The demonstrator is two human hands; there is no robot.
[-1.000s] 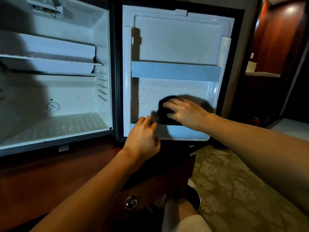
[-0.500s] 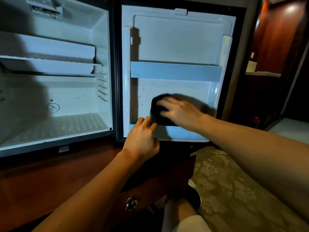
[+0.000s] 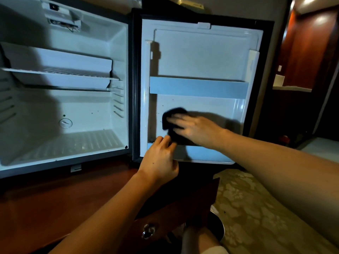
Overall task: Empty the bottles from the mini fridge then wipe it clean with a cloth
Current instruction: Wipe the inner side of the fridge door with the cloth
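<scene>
White plastic: the mini fridge (image 3: 77, 107) stands open with bare shelves; its left wall is cut off at 9 o'clock, and no bottles show anywhere in view.
Fridge door (image 3: 200, 55): swung open toward 3 o'clock of the cabinet, dark specks on its lower inner panel; a shadow covers part of that panel.
Wooden tabletop (image 3: 45, 204): reddish, below the fridge at 7 o'clock, dim and hard to read.
Right hand (image 3: 197, 130): blurred; fingers (image 3: 177, 119) laid out nearly straight, pressing the cloth flat against the lower door panel.
Left hand (image 3: 159, 158): at 6 o'clock of the cloth, fingers bent over the front lip of the bottom door shelf (image 3: 201, 153); fingertips hidden behind it.
Cloth (image 3: 171, 116): dark, smeared by motion, mostly hidden under the right hand.
</scene>
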